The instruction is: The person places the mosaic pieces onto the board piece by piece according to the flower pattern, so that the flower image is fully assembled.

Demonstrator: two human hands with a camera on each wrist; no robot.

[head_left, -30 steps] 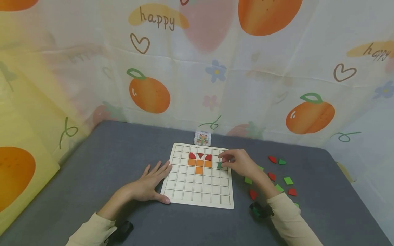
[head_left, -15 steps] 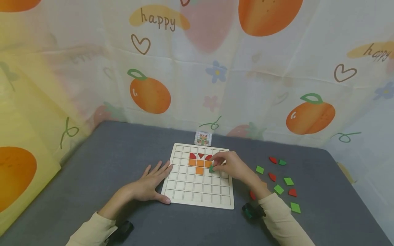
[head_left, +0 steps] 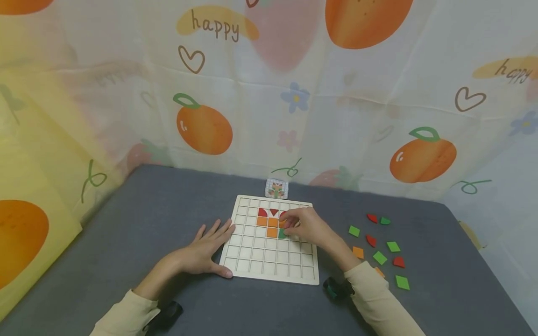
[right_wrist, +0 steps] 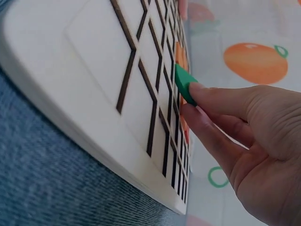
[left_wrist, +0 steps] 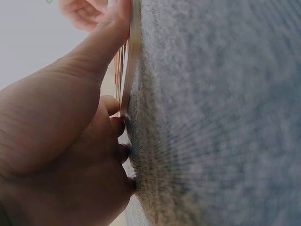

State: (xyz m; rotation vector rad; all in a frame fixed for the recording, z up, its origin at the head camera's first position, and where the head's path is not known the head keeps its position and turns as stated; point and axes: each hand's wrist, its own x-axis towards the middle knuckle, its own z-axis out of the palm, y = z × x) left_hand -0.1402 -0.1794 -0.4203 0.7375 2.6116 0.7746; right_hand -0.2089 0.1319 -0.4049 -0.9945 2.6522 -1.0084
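Here the right hand [head_left: 306,227] is leaning in over the gridded board [head_left: 252,268], its grip clamping a green piece [head_left: 282,233] between thumb and finger. That piece is sitting at the cell just right of the lowest orange square [head_left: 272,232]; the right wrist view is showing it tilted, and I can't tell whether it is lying fully inside. Above, a row of orange squares is running beneath red pieces [head_left: 262,213], the hand partly covering both at their right end.

Over on the left, the left hand [head_left: 202,252] is bracing the board's edge, its grip spread apart, the thumb resting near the close corner. A small patterned card [head_left: 276,188] is lying just beyond the far edge, while loose green squares [head_left: 380,257], red shapes [head_left: 398,262] and orange bits [head_left: 358,252] are scattering the bench [head_left: 294,310] to the right.
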